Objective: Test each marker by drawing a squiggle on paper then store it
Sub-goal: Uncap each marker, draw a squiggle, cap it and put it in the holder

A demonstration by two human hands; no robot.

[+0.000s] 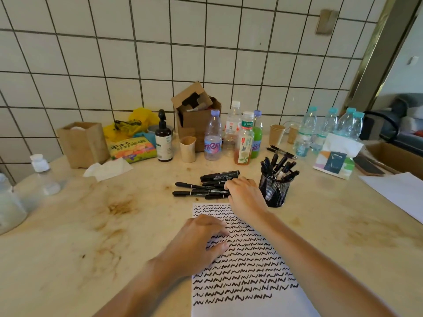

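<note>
The risk is that raking one marker out could scatter the loose pile of markers (206, 186) across the surface (91, 225). The right hand (245, 195) reaches in, fingers curled over the pile's near end; whether they grip one I cannot tell. The left hand (196, 243) presses flat, empty, on the paper (247, 266). The mesh cup (274, 191) stands just right of the fingers.

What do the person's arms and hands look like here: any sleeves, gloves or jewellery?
Both forearms are bare as far as the frame shows, with no sleeves in view. The left hand and right hand wear no gloves, and no rings, watch or bracelets are visible.
</note>
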